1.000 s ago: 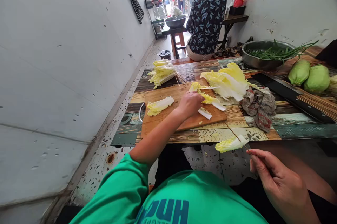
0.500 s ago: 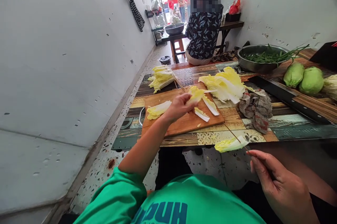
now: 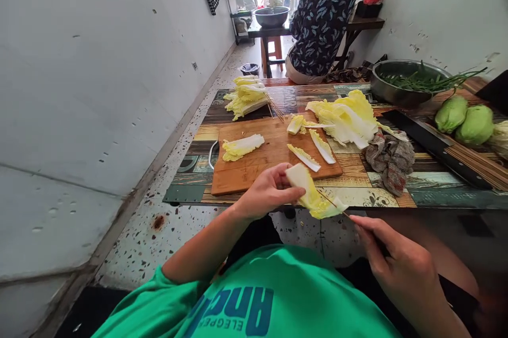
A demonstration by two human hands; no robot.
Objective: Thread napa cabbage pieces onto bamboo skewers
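My left hand (image 3: 273, 190) pinches a piece of napa cabbage leaf (image 3: 300, 182) in front of the table edge. Between finger and thumb of my right hand (image 3: 397, 250) is the end of a thin wooden skewer (image 3: 326, 199). A second leaf piece (image 3: 327, 210) is threaded on this skewer; whether the tip enters the left-hand piece I cannot tell. On the wooden cutting board (image 3: 254, 176) lie several cut cabbage pieces (image 3: 243, 146). Beyond its far left corner sits a stack of cabbage on skewers (image 3: 246, 97). Larger loose leaves (image 3: 349, 121) rest at the board's right.
A crumpled cloth (image 3: 391, 161) lies right of the board, beside a large black-handled knife (image 3: 432, 142) and a bundle of skewers (image 3: 476, 158). Two green chayotes (image 3: 474, 125) and a metal bowl of greens (image 3: 397, 96) stand farther back. Another person (image 3: 323, 20) sits beyond the table.
My left hand has come back from over the board toward the skewer, bringing a cabbage piece. My right hand has moved slightly left with the skewer. The view has tilted down.
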